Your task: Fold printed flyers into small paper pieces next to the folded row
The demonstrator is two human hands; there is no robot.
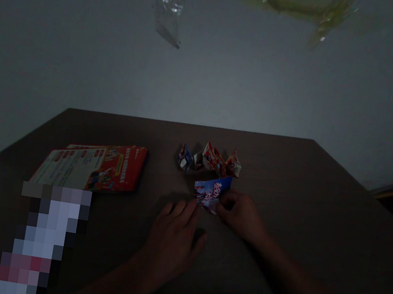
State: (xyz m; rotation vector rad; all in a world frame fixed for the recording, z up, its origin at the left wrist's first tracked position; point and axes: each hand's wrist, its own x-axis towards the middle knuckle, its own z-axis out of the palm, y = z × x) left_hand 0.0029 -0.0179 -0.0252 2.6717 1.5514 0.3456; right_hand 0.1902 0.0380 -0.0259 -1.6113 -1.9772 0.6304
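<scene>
My right hand (241, 214) pinches the right edge of a small blue and purple printed paper (212, 189) with pale lettering. Part of the paper is raised off the table, and its lower edge is partly hidden by my fingers. Palm down, my left hand (177, 233) rests on the table with its fingers stretched out and thumb apart. Its fingertips come up to the paper's lower left corner; whether they press on it I cannot tell. Just beyond the paper stand several folded paper shapes (213, 159) in red, white and blue, with pointed tips.
A stack of red and white printed sheets or booklets (103, 172) lies on the left of the dark table (289, 171). A pixelated strip covers the lower left. Behind the table rises a pale wall (207, 79) with clear tape (169, 8) and yellowish tape (290, 2).
</scene>
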